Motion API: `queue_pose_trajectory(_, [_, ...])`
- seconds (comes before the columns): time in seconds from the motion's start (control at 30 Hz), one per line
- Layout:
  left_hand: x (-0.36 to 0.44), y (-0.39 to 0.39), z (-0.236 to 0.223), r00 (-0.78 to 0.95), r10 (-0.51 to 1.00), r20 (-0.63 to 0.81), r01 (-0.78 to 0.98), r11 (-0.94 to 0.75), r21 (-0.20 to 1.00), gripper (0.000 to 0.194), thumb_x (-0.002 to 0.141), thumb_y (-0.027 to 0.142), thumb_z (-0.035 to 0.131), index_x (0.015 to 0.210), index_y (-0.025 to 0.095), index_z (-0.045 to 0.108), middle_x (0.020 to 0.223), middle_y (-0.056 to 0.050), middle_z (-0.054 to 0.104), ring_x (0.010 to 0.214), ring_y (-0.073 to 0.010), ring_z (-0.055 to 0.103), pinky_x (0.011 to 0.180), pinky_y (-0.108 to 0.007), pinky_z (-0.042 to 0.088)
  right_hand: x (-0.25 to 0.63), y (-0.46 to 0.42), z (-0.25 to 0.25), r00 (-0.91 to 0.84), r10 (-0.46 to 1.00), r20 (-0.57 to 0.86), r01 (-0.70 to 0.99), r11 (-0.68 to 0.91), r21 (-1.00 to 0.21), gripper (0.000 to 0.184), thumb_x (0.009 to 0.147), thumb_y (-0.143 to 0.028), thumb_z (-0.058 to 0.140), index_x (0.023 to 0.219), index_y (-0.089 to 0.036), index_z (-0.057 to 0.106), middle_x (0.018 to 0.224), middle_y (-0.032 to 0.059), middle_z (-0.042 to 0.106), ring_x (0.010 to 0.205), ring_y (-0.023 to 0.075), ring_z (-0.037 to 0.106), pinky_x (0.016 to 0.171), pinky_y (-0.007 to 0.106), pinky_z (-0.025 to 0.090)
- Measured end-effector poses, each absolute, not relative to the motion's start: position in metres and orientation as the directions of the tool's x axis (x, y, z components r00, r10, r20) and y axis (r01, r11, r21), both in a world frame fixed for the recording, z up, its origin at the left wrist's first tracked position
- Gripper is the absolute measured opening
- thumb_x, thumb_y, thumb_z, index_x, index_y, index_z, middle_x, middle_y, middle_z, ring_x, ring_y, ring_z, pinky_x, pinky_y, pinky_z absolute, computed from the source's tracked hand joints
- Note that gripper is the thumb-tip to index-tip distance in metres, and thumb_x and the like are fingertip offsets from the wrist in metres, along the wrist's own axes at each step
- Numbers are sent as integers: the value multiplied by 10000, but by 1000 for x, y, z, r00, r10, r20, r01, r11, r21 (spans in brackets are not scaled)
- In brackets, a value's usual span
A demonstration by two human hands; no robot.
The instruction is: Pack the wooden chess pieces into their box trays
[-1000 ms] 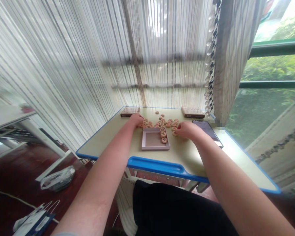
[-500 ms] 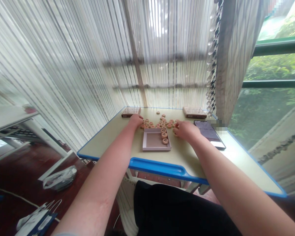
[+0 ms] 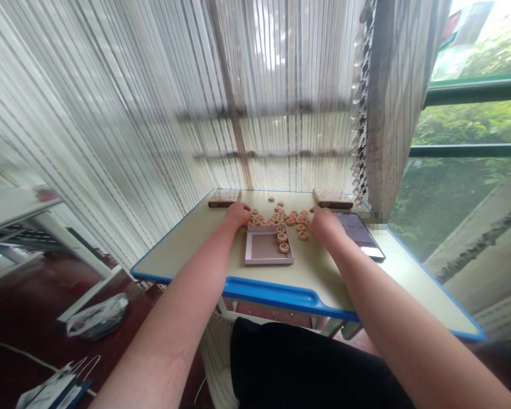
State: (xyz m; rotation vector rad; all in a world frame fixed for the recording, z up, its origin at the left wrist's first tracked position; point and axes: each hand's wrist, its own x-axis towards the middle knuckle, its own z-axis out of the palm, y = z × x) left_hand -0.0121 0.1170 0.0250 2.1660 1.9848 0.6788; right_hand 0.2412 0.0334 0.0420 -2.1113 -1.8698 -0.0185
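Several round wooden Chinese chess pieces [image 3: 280, 216] lie in a loose pile on the table, behind a shallow open box [image 3: 264, 261]. Three more pieces [image 3: 282, 238] stand in a column along the box's right inner side. My left hand [image 3: 239, 214] rests at the pile's left edge, its fingers loosely bent beside the pieces and partly hidden. At the right edge is my right hand [image 3: 323, 222], index finger stretched out and the others partly hidden behind the hand; no piece shows in it. Two pieces [image 3: 302, 232] lie just left of this hand.
A closed flat box [image 3: 225, 197] sits at the table's back left, another similar box [image 3: 333, 197] at the back right. Beside my right forearm lies a phone [image 3: 360, 233]. The table [image 3: 174, 250] has a blue rim and a front groove. A curtain [image 3: 281, 130] hangs behind.
My right hand has shifted away from the nearby pieces, leaving two of them uncovered. My left hand has stayed by the pile's left edge. The camera view has moved slightly.
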Motion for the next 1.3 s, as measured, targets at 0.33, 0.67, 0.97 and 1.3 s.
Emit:
queue_pose_trajectory(0.33, [-8,112,25,122,952,282,942,-200,270,286,766,293,516,946,169,702,985,-110,690,972,-222,613,867,-299,462,238,37,40,27,985,168,958,23,-287,400,741,-228,555,1127,-146,616,1064,125,670,1000,240,596,819,283,432])
queue_pose_trajectory(0.67, [-3,105,30,158,931,328,955,-228,190,346,790,389,500,962,159,693,1015,-127,666,991,-234,599,889,-311,452,247,38,42,90,988,128,965,-55,-256,348,727,-151,530,1047,-146,667,1012,134,685,968,251,614,794,297,443])
queue_pose_trajectory(0.97, [-2,104,31,164,936,312,952,-234,199,341,787,408,520,945,170,707,994,-118,676,964,-226,610,865,-300,460,239,23,56,-28,993,116,949,63,-309,223,726,-292,555,850,-183,704,835,81,699,760,199,613,606,257,408])
queue_pose_trajectory(1.3, [-2,105,30,179,942,284,950,-241,199,299,783,302,509,962,161,704,994,-123,671,971,-229,606,878,-313,456,247,34,45,70,979,193,952,-8,-306,311,715,-236,560,1004,-189,664,973,102,686,881,225,615,713,280,438])
